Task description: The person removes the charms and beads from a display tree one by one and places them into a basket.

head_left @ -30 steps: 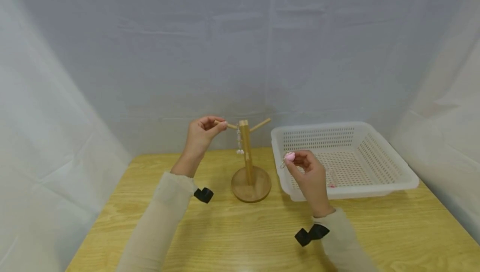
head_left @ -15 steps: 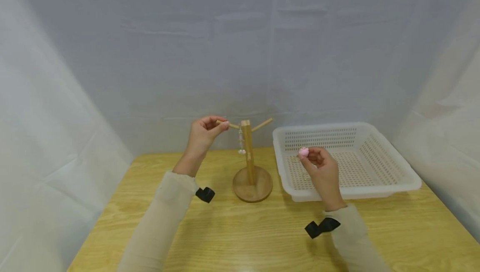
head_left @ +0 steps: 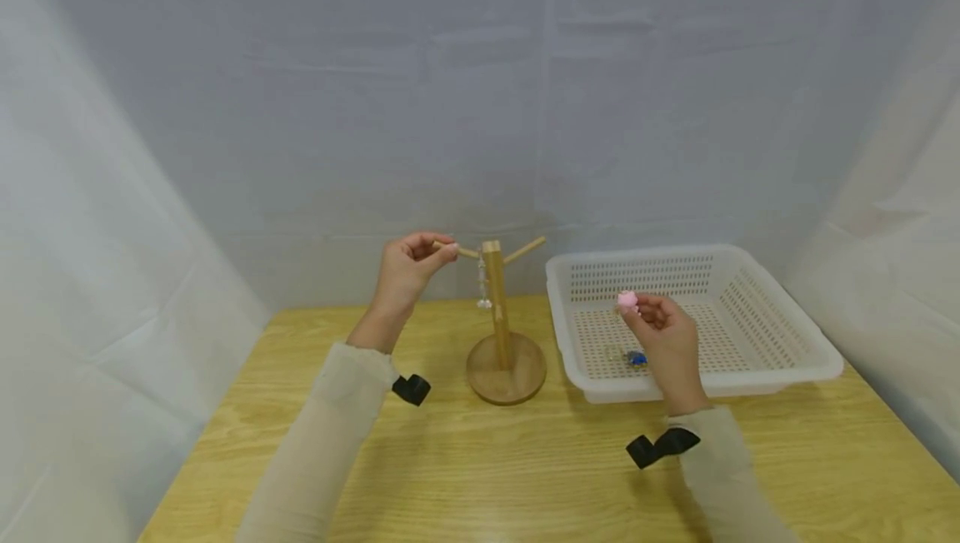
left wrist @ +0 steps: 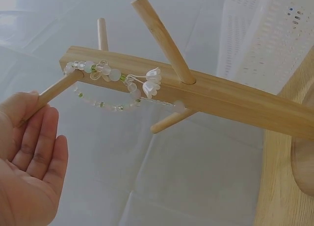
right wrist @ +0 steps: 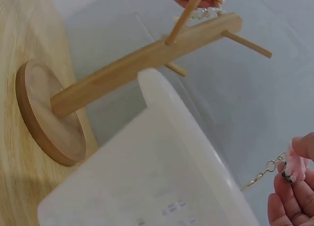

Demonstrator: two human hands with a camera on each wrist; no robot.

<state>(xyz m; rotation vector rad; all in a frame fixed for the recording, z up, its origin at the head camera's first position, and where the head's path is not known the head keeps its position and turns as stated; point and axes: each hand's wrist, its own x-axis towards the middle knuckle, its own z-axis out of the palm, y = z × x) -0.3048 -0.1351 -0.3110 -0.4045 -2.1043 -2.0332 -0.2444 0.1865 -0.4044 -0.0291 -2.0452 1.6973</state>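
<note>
Right hand (head_left: 663, 335): now further right and over the basket (head_left: 780, 360), where a second ago it was at the near rim; fingers curled, pinching a pink charm (head_left: 627, 301) with its chain hanging. Left hand (head_left: 405, 268): unmoved, fingertips pinching a peg (head_left: 459, 250) of the wooden stand (head_left: 501, 335) on the counter (head_left: 480, 460), beaded strand (left wrist: 113, 78) hanging from that peg. Reading: the charm appears bound for the basket, not the stand.

Wooden stand (head_left: 498, 318) seemingly just beside basket (head_left: 780, 335).
</note>
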